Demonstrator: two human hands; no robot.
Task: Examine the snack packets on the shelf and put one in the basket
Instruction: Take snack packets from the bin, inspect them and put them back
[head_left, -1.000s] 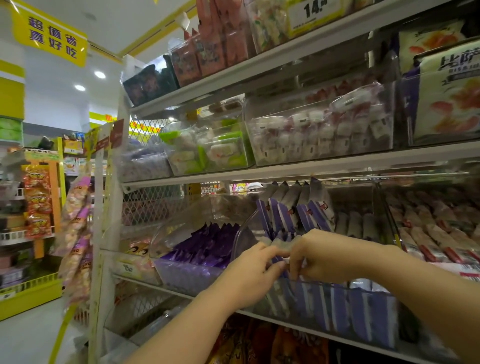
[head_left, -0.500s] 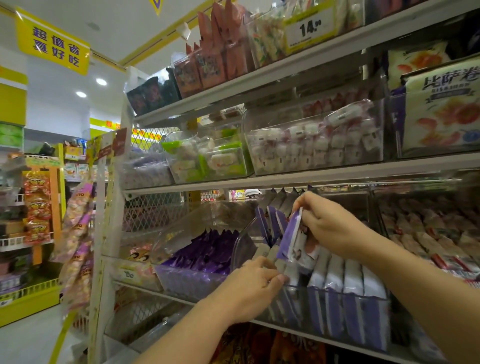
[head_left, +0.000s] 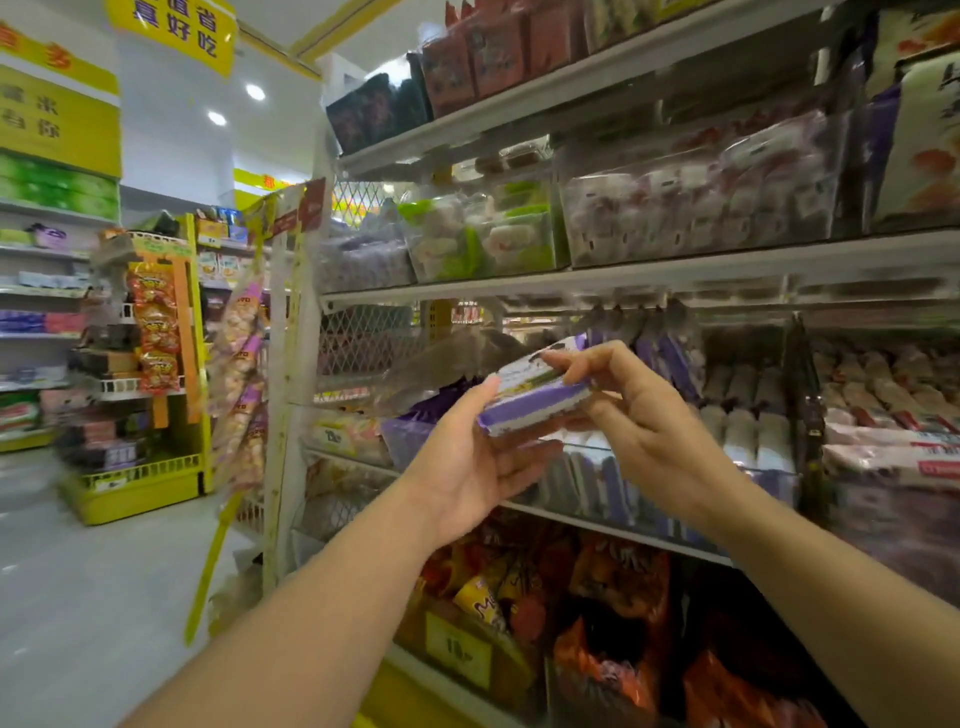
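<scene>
A purple and white snack packet (head_left: 530, 391) is held flat in the air in front of the middle shelf. My left hand (head_left: 470, 467) holds its left end from below, thumb on the near edge. My right hand (head_left: 644, 415) pinches its right end with thumb and fingers. Behind them, a clear bin (head_left: 675, 488) on the shelf holds several more of the same purple and white packets standing upright. No basket is in view.
The shelf rack (head_left: 675, 265) fills the right side, with clear bins of pink and green wrapped snacks above and orange bags (head_left: 613, 623) on the bottom shelf. A bin of purple packets (head_left: 415, 421) sits left of my hands. A yellow display stand (head_left: 156, 374) stands across the aisle floor.
My right hand pulled one packet out of the bin and brought it forward and left. My left hand left the bin's edge and took the packet's other end. The view swung left.
</scene>
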